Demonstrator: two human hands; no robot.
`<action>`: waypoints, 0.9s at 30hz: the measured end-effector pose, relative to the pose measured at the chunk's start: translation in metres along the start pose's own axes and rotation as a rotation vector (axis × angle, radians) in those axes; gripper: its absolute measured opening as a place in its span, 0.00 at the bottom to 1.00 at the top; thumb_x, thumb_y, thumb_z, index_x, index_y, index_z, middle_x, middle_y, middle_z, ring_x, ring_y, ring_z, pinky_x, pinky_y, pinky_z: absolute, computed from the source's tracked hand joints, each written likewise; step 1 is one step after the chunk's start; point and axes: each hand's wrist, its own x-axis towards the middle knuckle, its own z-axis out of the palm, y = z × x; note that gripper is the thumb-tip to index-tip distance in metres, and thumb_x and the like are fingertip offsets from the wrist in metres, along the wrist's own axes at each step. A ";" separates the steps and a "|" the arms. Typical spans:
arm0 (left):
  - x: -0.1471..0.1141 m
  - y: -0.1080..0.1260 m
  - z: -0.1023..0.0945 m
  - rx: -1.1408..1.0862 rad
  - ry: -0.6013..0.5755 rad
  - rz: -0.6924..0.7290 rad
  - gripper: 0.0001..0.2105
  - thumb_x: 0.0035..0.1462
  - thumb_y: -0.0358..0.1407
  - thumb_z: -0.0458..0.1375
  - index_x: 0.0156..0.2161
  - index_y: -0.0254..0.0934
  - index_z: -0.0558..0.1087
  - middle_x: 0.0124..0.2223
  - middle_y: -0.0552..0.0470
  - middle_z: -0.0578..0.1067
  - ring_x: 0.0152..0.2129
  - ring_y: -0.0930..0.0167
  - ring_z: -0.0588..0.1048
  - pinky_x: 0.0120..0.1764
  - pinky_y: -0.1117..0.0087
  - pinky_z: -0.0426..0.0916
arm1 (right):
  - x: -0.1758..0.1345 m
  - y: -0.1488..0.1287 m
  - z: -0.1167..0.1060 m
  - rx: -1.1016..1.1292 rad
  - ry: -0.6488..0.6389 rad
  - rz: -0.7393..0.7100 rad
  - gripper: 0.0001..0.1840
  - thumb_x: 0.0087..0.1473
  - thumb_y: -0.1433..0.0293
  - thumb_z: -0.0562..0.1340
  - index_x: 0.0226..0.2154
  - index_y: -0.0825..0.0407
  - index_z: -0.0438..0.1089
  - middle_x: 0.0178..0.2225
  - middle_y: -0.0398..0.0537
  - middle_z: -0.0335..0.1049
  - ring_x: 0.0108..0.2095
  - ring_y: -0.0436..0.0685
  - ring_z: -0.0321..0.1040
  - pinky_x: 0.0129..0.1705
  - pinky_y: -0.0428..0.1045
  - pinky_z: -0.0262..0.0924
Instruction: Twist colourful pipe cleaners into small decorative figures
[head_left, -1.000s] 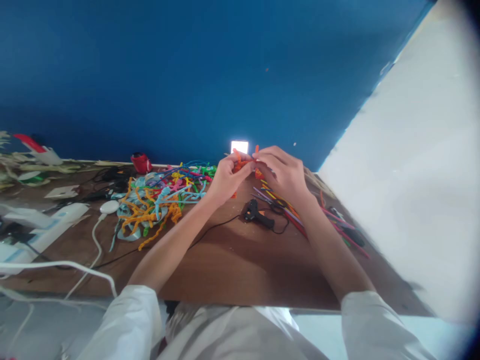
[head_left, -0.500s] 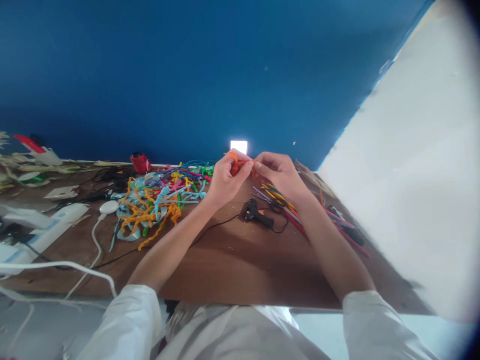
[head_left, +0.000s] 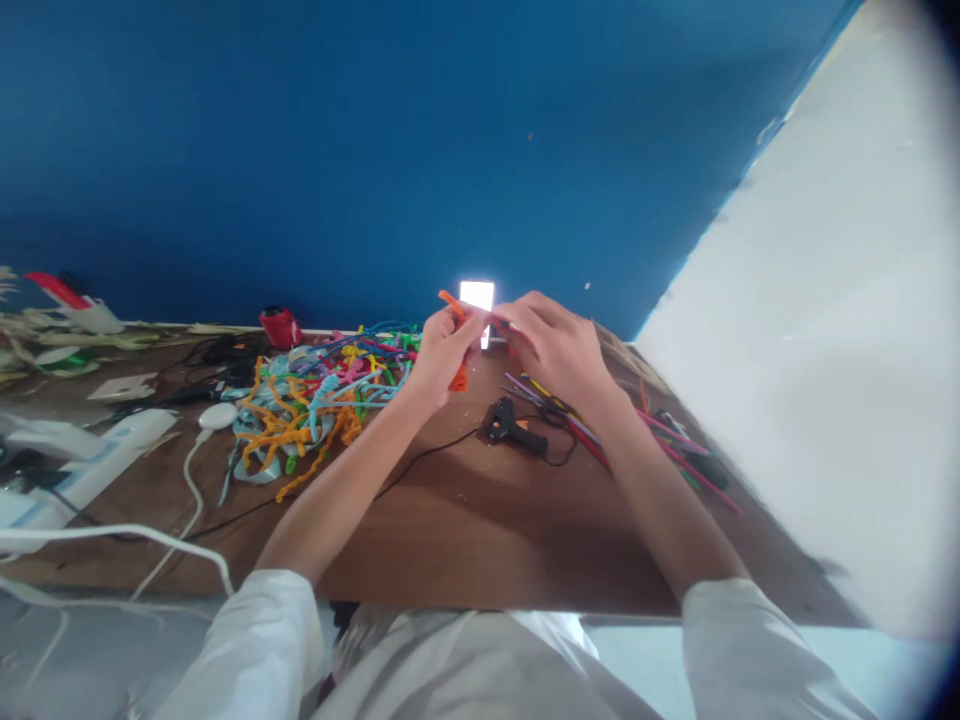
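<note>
An orange pipe cleaner [head_left: 449, 301] is pinched in my left hand [head_left: 444, 352], one end poking up above the fingers and a bent part hanging below the palm. My right hand [head_left: 556, 350] meets the left at the fingertips, its fingers closed on the same orange pipe cleaner, though they hide much of it. Just behind both hands a phone [head_left: 478, 294] with a bright screen leans upright near the wall. Below the right hand a black glue gun [head_left: 514, 428] lies on the table [head_left: 480, 530].
A heap of colourful twisted pipe cleaners [head_left: 315, 400] covers the table's left middle. Straight pipe cleaners [head_left: 690, 455] lie under my right forearm. A white power strip [head_left: 97, 465], a white charger puck [head_left: 218, 416] and cables sit at left. A red roll [head_left: 280, 327] stands by the wall.
My left hand has shifted slightly left and turned, so the orange end now points up and a bent part shows below. The right hand has rolled over, uncovering more of the phone screen.
</note>
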 end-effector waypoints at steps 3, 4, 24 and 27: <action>-0.002 0.006 0.002 -0.053 -0.029 -0.063 0.17 0.54 0.42 0.65 0.27 0.38 0.61 0.20 0.62 0.58 0.13 0.83 0.56 0.17 0.76 0.48 | -0.003 0.006 0.004 -0.100 0.050 -0.127 0.18 0.65 0.75 0.52 0.52 0.47 0.70 0.43 0.50 0.76 0.42 0.55 0.71 0.39 0.50 0.61; -0.002 0.008 0.003 -0.062 -0.044 -0.080 0.17 0.54 0.43 0.65 0.27 0.38 0.61 0.20 0.62 0.58 0.13 0.83 0.56 0.17 0.76 0.48 | -0.004 0.008 0.005 -0.104 0.059 -0.150 0.19 0.64 0.76 0.52 0.53 0.47 0.69 0.44 0.50 0.77 0.42 0.55 0.71 0.40 0.50 0.62; -0.010 0.007 0.003 0.387 -0.089 0.233 0.10 0.60 0.42 0.59 0.33 0.37 0.71 0.23 0.58 0.67 0.19 0.79 0.62 0.24 0.75 0.58 | 0.004 -0.011 0.000 0.681 0.111 0.434 0.20 0.60 0.56 0.61 0.22 0.50 0.63 0.21 0.40 0.60 0.22 0.49 0.56 0.25 0.47 0.50; -0.016 0.013 0.002 0.623 -0.064 0.430 0.07 0.60 0.38 0.59 0.34 0.37 0.72 0.28 0.55 0.72 0.23 0.77 0.66 0.30 0.74 0.62 | 0.007 -0.015 0.001 1.158 -0.045 0.708 0.20 0.54 0.56 0.66 0.21 0.50 0.62 0.19 0.38 0.57 0.19 0.47 0.54 0.21 0.46 0.48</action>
